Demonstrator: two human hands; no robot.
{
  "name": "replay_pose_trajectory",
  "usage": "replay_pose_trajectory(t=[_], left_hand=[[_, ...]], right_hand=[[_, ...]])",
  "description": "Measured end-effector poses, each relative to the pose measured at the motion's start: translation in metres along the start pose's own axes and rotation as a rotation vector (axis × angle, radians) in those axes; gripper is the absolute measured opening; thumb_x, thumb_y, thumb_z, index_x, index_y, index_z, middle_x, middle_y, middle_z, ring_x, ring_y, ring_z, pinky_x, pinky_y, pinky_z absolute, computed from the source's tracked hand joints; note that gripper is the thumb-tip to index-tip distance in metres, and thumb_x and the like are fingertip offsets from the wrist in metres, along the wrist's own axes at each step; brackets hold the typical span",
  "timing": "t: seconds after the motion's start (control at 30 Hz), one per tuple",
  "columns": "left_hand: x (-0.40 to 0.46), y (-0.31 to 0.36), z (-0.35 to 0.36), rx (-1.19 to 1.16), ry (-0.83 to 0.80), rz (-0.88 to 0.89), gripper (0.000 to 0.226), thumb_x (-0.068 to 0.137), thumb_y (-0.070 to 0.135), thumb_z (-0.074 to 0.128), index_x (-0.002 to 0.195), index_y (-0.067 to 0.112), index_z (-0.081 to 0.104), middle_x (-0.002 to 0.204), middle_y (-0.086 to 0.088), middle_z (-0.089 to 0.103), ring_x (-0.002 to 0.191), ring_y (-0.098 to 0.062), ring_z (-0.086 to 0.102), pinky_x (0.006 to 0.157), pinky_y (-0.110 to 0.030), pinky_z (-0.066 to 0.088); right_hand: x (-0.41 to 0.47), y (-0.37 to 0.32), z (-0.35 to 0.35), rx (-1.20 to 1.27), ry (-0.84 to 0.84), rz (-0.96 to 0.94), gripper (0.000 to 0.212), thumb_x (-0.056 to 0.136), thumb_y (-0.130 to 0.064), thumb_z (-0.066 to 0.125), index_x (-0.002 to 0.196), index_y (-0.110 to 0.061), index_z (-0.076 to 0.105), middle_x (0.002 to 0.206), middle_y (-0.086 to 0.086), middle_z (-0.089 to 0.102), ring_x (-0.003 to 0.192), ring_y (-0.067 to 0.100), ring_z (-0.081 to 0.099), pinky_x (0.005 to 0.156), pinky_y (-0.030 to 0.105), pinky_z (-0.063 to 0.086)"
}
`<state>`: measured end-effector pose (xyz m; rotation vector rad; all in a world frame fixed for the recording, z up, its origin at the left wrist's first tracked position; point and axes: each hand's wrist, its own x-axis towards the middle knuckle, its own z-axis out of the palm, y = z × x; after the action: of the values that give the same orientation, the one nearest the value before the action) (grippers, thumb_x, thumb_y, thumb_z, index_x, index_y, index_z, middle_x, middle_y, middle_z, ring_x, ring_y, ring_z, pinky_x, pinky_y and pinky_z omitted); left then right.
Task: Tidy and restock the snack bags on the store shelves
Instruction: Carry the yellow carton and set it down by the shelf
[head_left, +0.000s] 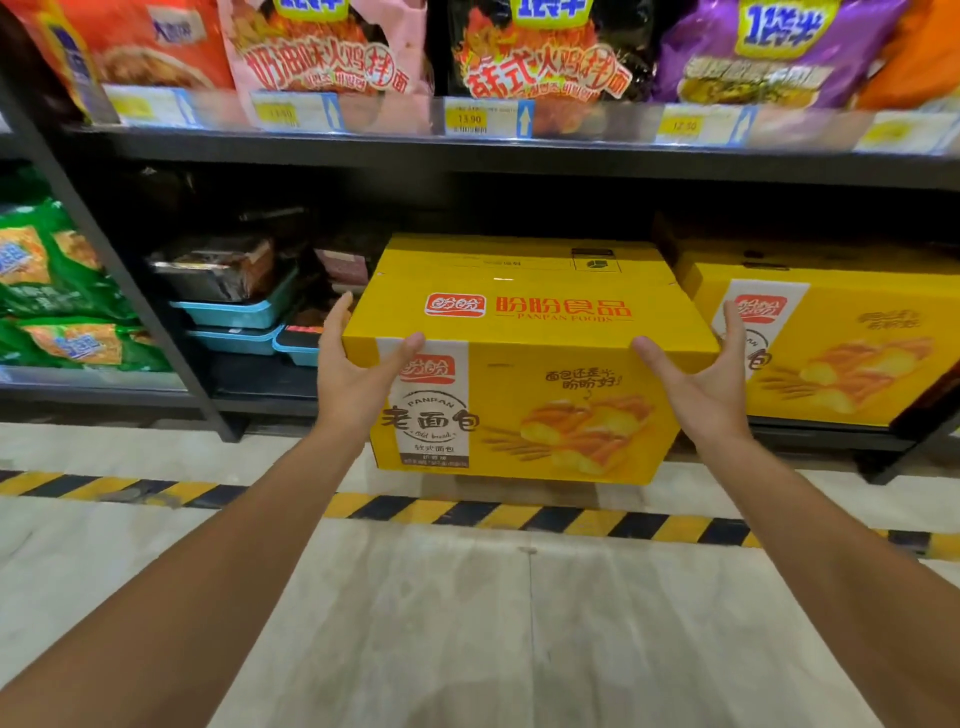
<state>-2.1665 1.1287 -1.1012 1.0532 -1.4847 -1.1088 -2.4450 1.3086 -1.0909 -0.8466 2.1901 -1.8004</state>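
Both hands, left (358, 374) and right (706, 374), clamp the yellow carton (524, 364) with straight fingers, so it may slip off the bottom shelf (260, 400).

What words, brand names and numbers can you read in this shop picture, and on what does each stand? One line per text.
"盼盼食品" and "PANPAN FOODS": top of the yellow carton between the hands.
"老面包", "PANPAN": front panel of the same carton.
"盼盼" logo: second yellow carton.
"13.90": price tag.
"韩式火鸡拌面": black noodle bag.
"奶油味火鸡拌面": pink noodle bag.
Other price tags, green bags: too blurred to read.
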Motion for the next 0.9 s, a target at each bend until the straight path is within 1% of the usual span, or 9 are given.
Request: replay_pose_trajectory(t=[0.07,0.13,0.2,0.27,0.33,0.43,0.53,0.67,0.9], left_hand=[[0.015,-0.008,0.009,0.288,0.074,0.288,0.056,0.089,0.043,0.077,0.141,0.033,0.058,0.153,0.008,0.043,0.144,-0.021,0.033,0.116,-0.040,0.033],[0.026,-0.022,0.016,0.526,0.058,0.537,0.039,0.100,0.039,0.064,0.137,0.029,0.064,0.157,0.002,0.044,0.149,-0.028,0.023,0.121,-0.047,0.024],[0.028,-0.033,0.021,0.661,-0.002,0.591,0.043,0.108,0.038,0.049,0.149,0.029,0.050,0.163,0.001,0.038,0.156,-0.028,0.012,0.125,-0.058,0.016],[0.027,-0.043,0.024,0.822,-0.032,0.609,0.054,0.110,0.039,0.040,0.162,0.028,0.027,0.172,0.001,0.014,0.159,-0.028,-0.006,0.128,-0.056,0.001],[0.029,-0.047,0.022,0.943,-0.036,0.659,0.066,0.108,0.042,0.039,0.165,0.023,0.013,0.173,-0.004,-0.001,0.158,-0.033,-0.013,0.127,-0.057,0.001],[0.042,-0.048,0.023,1.079,-0.070,0.646,0.076,0.105,0.051,0.037,0.165,0.018,0.005,0.172,-0.010,-0.009,0.157,-0.037,-0.015,0.126,-0.060,0.004],[0.052,-0.044,0.030,1.128,-0.112,0.565,0.078,0.104,0.057,0.032,0.165,0.024,-0.003,0.171,-0.011,-0.016,0.157,-0.036,-0.019,0.126,-0.060,0.002],[0.070,-0.034,0.039,1.216,-0.188,0.471,0.082,0.099,0.069,0.020,0.161,0.032,-0.020,0.169,-0.012,-0.023,0.156,-0.036,-0.022,0.125,-0.063,0.008],[0.089,-0.034,0.041,1.240,-0.247,0.469,0.089,0.099,0.067,0.034,0.163,0.028,-0.013,0.170,-0.017,-0.015,0.156,-0.042,-0.016,0.124,-0.064,0.010]], right_hand=[[0.012,0.000,0.009,-0.114,0.003,-0.066,0.103,0.083,-0.055,0.074,0.164,-0.028,0.016,0.171,0.002,0.017,0.157,0.024,0.014,0.124,0.047,0.024],[0.022,0.006,0.021,-0.429,0.048,-0.351,0.080,0.096,-0.056,0.057,0.162,-0.024,0.025,0.172,0.006,0.010,0.159,0.028,0.005,0.127,0.051,0.012],[0.028,0.017,0.030,-0.752,0.031,-0.712,0.058,0.110,-0.046,0.034,0.161,-0.019,0.029,0.173,0.009,0.010,0.160,0.031,0.003,0.128,0.053,0.002],[0.028,0.032,0.033,-0.978,-0.044,-0.891,0.060,0.112,-0.044,0.025,0.164,-0.017,0.020,0.173,0.008,0.006,0.160,0.030,0.002,0.128,0.054,0.001],[0.027,0.047,0.030,-1.070,-0.058,-0.939,0.071,0.108,-0.051,0.034,0.165,-0.014,0.014,0.173,0.007,0.006,0.160,0.031,0.004,0.128,0.058,0.008],[0.032,0.052,0.030,-1.129,-0.069,-0.931,0.083,0.103,-0.059,0.040,0.165,-0.013,0.009,0.173,0.008,0.003,0.160,0.033,0.004,0.126,0.059,0.012],[0.043,0.043,0.034,-1.163,-0.131,-0.886,0.090,0.100,-0.064,0.039,0.165,-0.014,0.004,0.173,0.009,-0.005,0.160,0.034,-0.002,0.126,0.060,0.012],[0.063,0.033,0.038,-1.151,-0.204,-0.808,0.106,0.091,-0.071,0.056,0.165,-0.015,0.005,0.173,0.011,-0.009,0.159,0.037,-0.006,0.125,0.062,0.011],[0.085,0.039,0.043,-1.159,-0.276,-0.850,0.118,0.084,-0.072,0.064,0.165,-0.013,0.001,0.172,0.013,-0.009,0.158,0.040,-0.008,0.125,0.064,0.006]])
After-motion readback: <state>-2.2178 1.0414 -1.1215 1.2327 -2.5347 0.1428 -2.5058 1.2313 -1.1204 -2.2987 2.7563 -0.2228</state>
